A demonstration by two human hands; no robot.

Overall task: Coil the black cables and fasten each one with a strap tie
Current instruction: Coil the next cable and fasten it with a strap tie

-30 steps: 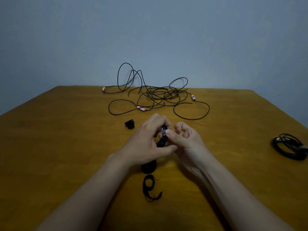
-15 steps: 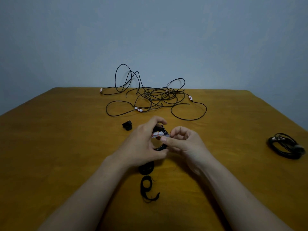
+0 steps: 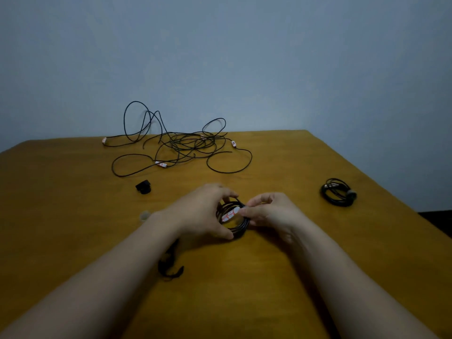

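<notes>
A coiled black cable with a white and red connector across its middle sits between my hands just above the wooden table. My left hand grips the coil's left side, thumb under it. My right hand pinches the coil's right side near the connector's tip. A tangle of loose black cables lies at the far middle of the table. A tied coil rests at the right. A black strap tie lies under my left forearm.
A small rolled black strap sits left of centre, and a pale blurred roll lies beside my left wrist. The table's right edge runs diagonally close to the tied coil. A blue-grey wall stands behind the table.
The view has shifted, so everything sits further left in the frame. The coil now lies flatter and wider between my hands, with the white and red connector showing across it.
</notes>
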